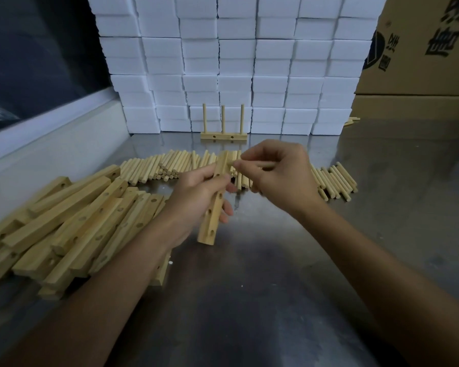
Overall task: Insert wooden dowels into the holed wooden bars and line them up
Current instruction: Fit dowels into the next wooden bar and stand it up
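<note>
1. The work surface is a grey metal table (263,300), dull and faintly reflective, with a pale raised ledge along its left side and a dark pane above that ledge.
2. A wall of stacked white foam blocks (236,62) stands at the back of the table; brown cardboard boxes (419,49) with dark printed characters sit to the right of it.
3. Just in front of the foam blocks stands a finished bar (223,136) lying flat, with three dowels upright in it and two side holes facing the camera.
4. A heap of holed wooden bars (64,221) lies at the left of the table, overlapping at mixed angles.
5. A long row of loose dowels (159,166) lies across the middle of the table, running behind both hands and out to the right.
6. The left hand (196,197) reaches in from the lower left and grips a holed bar (214,207), fingers wrapped round its middle, holding it above the table, tilted with its far end up and its holes facing right.
7. The right hand (278,173) comes in from the lower right, its fingers pinching a single dowel (249,163) that lies roughly level, the tip meeting the upper part of the held bar.
8. How deep the tip sits in the hole cannot be told.
</note>
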